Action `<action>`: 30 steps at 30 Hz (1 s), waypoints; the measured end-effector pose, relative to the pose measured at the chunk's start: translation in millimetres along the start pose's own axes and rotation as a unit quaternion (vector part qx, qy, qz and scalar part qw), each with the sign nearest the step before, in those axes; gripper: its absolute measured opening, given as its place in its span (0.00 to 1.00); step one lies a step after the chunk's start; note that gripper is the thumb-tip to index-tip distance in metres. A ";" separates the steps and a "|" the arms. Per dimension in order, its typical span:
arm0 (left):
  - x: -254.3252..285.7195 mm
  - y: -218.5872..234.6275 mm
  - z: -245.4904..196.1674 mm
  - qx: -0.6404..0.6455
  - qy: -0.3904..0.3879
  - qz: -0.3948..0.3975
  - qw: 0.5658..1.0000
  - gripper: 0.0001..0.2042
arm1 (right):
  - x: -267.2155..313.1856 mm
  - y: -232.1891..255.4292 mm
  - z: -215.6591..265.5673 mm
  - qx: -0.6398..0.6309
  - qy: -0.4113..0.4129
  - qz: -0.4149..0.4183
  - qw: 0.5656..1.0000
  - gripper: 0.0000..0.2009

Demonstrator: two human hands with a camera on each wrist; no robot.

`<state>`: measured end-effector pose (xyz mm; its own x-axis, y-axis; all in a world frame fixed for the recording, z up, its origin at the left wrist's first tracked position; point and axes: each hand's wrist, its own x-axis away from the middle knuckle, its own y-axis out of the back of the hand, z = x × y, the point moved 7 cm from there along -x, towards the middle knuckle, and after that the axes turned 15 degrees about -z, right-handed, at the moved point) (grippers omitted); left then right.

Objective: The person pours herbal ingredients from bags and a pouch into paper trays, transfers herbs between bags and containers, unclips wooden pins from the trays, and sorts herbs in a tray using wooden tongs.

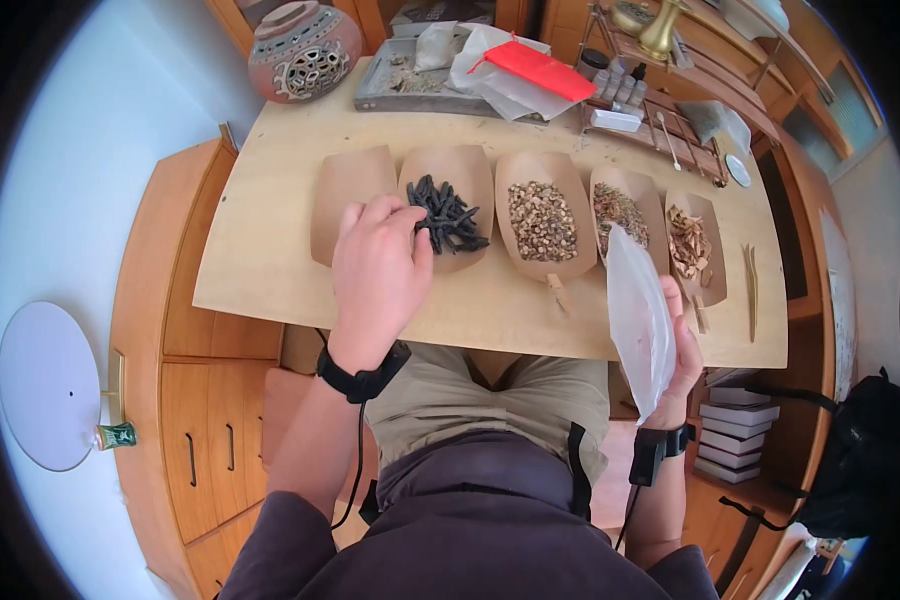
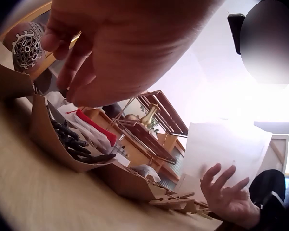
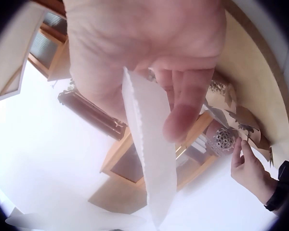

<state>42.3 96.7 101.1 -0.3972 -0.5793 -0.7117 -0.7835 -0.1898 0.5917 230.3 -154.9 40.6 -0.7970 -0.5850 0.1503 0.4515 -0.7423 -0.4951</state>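
My left hand [image 1: 380, 270] reaches over the left edge of a brown paper tray [image 1: 470, 165] of dark dried sticks [image 1: 448, 212]. Its fingers curl down, and in the right wrist view thumb and forefinger pinch at a dark piece by the tray. A thin white pouch [image 1: 640, 310], pale and translucent, hangs from my right hand [image 1: 682, 355] off the table's front edge. In the right wrist view the pouch [image 3: 151, 139] stands between thumb and fingers. To the left hand's left lies another paper tray [image 1: 355, 175] with bare brown inside.
Further right are trays of chopped beige pieces [image 1: 542, 222], mixed herbs [image 1: 618, 215] and brown slices [image 1: 690, 245], with wooden clothespins [image 1: 560, 293] at their fronts. Brass tweezers [image 1: 750, 290] lie at the right. Behind stand a grey tray [image 1: 400, 100], red pouch [image 1: 540, 70], wooden rack [image 1: 660, 130] and openwork pot [image 1: 305, 55].
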 end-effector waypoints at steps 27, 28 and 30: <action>-10.9 -15.9 -35.8 0.087 -0.050 0.024 0.995 0.16 | 3.3 20.3 -35.7 -0.097 -0.118 0.013 0.988 0.18; -3.8 -12.2 -42.1 0.139 0.010 0.064 0.988 0.16 | 2.9 20.7 -36.4 -0.102 -0.129 0.027 0.986 0.19; 15.6 -9.8 -48.8 0.197 0.066 0.105 0.973 0.16 | 4.9 17.2 -29.4 -0.094 -0.113 0.031 0.989 0.19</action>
<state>67.0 50.8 102.7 -0.5239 -0.6739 -0.5210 -0.8243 0.2469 0.5096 222.3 -160.8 7.7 -0.6498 -0.7019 0.2916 0.3975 -0.6408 -0.6567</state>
